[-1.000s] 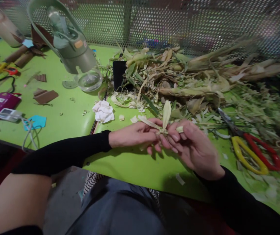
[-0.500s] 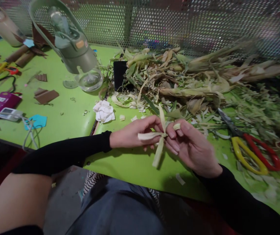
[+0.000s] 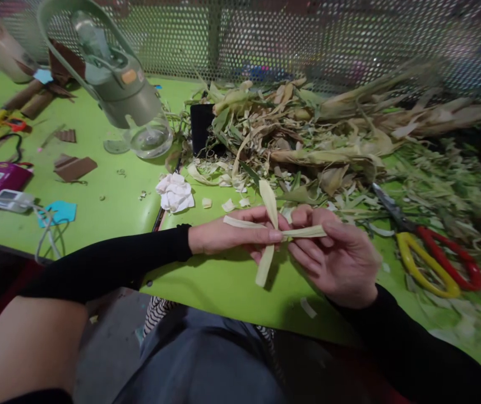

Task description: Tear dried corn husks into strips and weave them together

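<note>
Between my hands is a cross of pale corn husk strips (image 3: 267, 264), its arms pointing up, down, left and right. My left hand (image 3: 236, 231) pinches it at the middle, with the thumb lying over the crossing. The right-hand strip runs to my right hand (image 3: 337, 252), whose thumb and forefinger are closed on its end. Both hands are just above the green table (image 3: 219, 286). Beyond them lies a heap of dried corn husks (image 3: 303, 134). Scissors with one yellow and one red handle (image 3: 428, 264) rest to the right of my right hand.
Left of the husks are a crumpled white tissue (image 3: 175, 192), a clear bottle with a green lid (image 3: 150, 137) and a dark phone-like slab (image 3: 202, 129). Further left lie a purple device (image 3: 3, 180), a blue paper piece (image 3: 58, 213) and brown cardboard scraps (image 3: 74, 167). A perforated metal screen (image 3: 173, 42) stands behind.
My left thumb has come over the centre of the cross. The right-hand strip, curled in my right fingers before, is now stretched straight out to the right. The view has shifted slightly.
</note>
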{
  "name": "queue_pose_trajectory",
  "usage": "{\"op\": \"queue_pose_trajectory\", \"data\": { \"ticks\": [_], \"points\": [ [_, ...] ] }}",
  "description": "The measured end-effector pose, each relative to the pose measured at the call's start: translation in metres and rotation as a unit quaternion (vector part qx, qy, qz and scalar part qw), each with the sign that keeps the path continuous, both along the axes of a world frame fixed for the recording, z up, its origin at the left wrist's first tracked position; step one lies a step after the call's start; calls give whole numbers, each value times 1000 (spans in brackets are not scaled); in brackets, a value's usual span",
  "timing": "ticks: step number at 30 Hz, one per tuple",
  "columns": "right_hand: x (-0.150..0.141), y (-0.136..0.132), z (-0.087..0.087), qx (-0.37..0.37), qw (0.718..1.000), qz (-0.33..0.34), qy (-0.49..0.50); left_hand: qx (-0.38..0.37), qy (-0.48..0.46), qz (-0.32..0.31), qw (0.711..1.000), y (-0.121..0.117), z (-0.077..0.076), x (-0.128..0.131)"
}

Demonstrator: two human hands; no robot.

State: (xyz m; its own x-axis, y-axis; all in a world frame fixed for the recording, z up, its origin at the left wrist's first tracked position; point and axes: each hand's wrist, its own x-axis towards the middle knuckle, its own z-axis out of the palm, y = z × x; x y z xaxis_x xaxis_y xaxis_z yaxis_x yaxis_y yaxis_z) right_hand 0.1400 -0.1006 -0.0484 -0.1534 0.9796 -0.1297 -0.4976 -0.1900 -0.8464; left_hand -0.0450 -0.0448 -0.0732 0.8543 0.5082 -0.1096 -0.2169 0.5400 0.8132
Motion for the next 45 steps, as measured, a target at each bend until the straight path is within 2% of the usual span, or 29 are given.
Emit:
{"op": "queue_pose_trajectory", "data": {
  "ticks": [3,7,18,23,27,32,35,38,40,41,43,45],
  "points": [
    [-1,1,3,-18,999,21,28,-32,-29,-4,999,-3,-1,1],
    [-4,1,4,-48,998,35,12,-25,-46,-85,995,-6,4,0],
    [-4,-5,15,-90,994,31,-45,44,-27,-57,997,-5,17,-5],
    [0,-5,14,-104,991,43,-73,57,-23,-71,996,-6,21,-8],
    [2,-4,12,-53,994,46,-87,40,-16,-74,996,-1,20,-10],
    [4,-5,4,86,988,52,-115,12,19,28,999,8,15,-9],
    [5,-4,2,126,981,40,-139,24,12,43,999,10,11,-8],
    [6,0,5,130,976,-75,-155,28,6,29,999,9,9,-9],
    [6,4,6,122,960,-176,-181,33,18,17,999,8,8,-9],
    [6,5,5,119,954,-198,-193,37,25,14,999,8,8,-8],
    [6,8,-1,108,955,-166,-221,45,38,18,998,9,6,-7],
    [7,9,-10,86,958,-86,-260,65,54,25,996,9,3,-7]
  ]
}}
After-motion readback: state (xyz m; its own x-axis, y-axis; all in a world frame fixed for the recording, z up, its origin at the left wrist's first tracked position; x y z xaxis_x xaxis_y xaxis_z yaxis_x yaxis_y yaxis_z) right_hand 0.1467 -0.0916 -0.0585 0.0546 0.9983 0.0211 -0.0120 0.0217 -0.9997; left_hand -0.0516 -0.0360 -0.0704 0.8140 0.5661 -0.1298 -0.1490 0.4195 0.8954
